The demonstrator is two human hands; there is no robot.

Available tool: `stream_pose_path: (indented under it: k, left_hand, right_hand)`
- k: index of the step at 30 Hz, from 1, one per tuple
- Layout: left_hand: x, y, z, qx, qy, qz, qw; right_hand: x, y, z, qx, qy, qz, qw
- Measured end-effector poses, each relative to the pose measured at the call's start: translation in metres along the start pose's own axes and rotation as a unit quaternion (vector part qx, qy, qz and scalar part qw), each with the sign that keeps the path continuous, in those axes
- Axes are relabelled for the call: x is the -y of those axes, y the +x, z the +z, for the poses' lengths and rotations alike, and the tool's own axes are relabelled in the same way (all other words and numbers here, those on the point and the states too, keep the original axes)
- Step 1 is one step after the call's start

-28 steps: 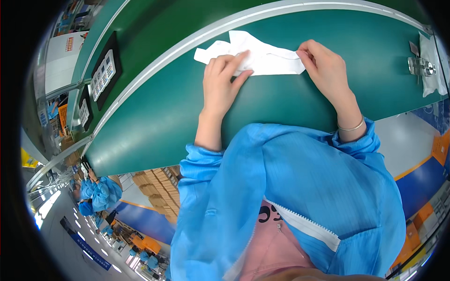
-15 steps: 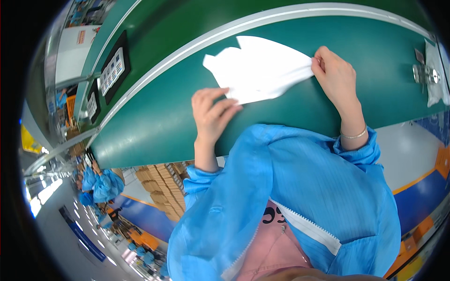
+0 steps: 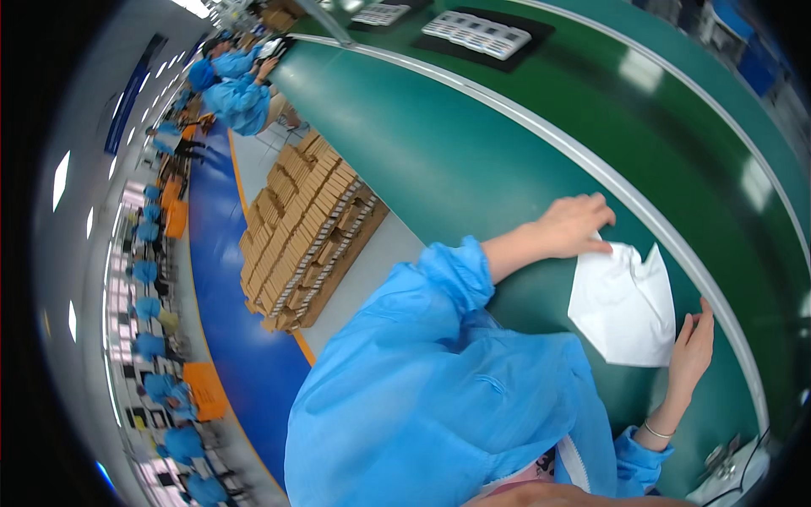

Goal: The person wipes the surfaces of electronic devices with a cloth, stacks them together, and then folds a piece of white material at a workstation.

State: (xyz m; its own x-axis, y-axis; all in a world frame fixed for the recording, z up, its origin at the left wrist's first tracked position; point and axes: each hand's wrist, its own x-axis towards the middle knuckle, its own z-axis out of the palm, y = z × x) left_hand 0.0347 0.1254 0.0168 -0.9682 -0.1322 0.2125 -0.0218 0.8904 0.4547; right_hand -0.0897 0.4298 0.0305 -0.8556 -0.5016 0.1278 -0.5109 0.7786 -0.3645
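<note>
A thin, creased white sheet (image 3: 623, 308), perhaps a flat bag, lies on the green bench top with a notch in its far edge. My left hand (image 3: 573, 226) is at its upper left corner, thumb on the edge and fingers curved apart from the thumb. Beside the sheet's right edge is my right hand (image 3: 693, 348), its fingers stretched out and the thumb close to the sheet. Whether the sheet has one layer or two, I cannot tell.
A metal rail (image 3: 583, 160) divides the bench (image 3: 372, 127) from a green belt carrying a black tray (image 3: 486, 38) of small parts. Left of the bench stands a pallet of brown cartons (image 3: 304, 228). A metal object (image 3: 722, 465) lies at lower right. Co-workers (image 3: 236, 89) work farther off.
The view has swung left. The sheet, stretched between both hands before, now lies on the bench. My right hand has loosened from its corner, and my left fingers have spread.
</note>
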Motion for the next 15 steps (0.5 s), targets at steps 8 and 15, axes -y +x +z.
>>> stream_pose_path:
  k: [8,15]
  left_hand:
    - [-0.004,0.074,0.043,0.096,-0.099,0.159,0.978]
    - [0.010,0.078,0.044,0.049,-0.269,0.124,0.954]
  right_hand:
    - [0.049,0.071,0.058,-0.030,0.017,-0.225,0.974]
    - [0.022,0.081,0.045,0.086,0.210,-0.204,0.952]
